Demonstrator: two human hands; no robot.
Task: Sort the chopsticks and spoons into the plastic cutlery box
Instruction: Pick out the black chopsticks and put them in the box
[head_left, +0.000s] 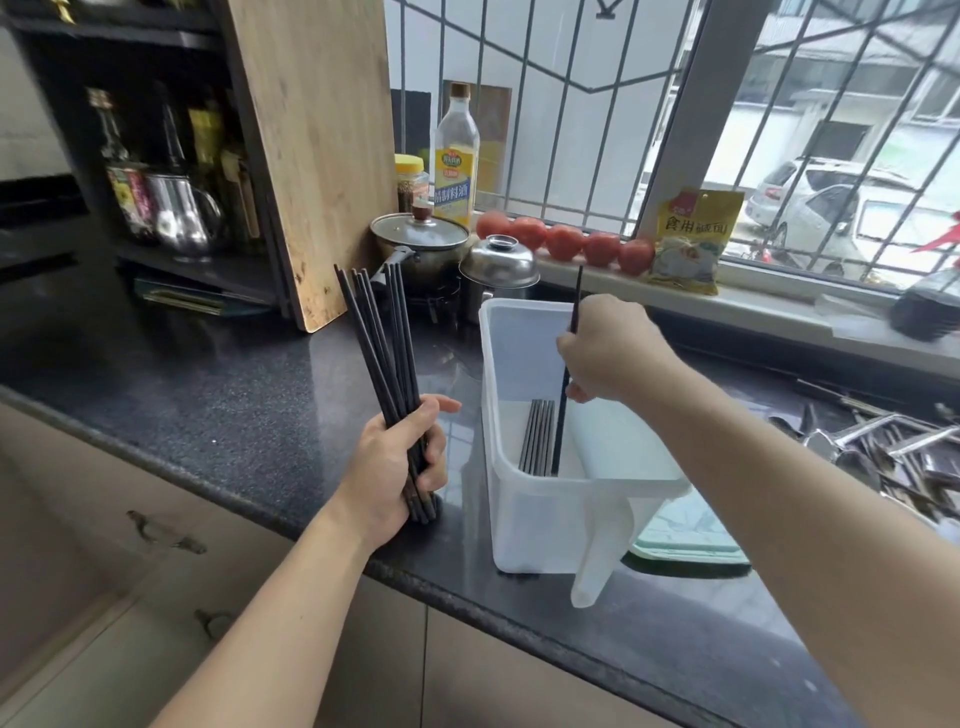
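Note:
My left hand (397, 467) grips a bundle of several black chopsticks (382, 343), upright and fanned out, with its lower ends resting on the dark counter. To the right stands the white plastic cutlery box (540, 525). My right hand (608, 353) is over the box and holds one black chopstick (561, 421) nearly upright, its tip down on the box floor. Several chopsticks (537, 436) lie side by side inside the box, just left of that tip. Metal spoons (872, 447) lie in a heap at the far right.
A wooden cutting board (311, 156) leans against a dark shelf at the back left. Two lidded pots (421, 244), an oil bottle (456, 156), tomatoes (566, 241) and a yellow packet (691, 239) stand along the window sill. The counter edge (260, 499) runs diagonally in front.

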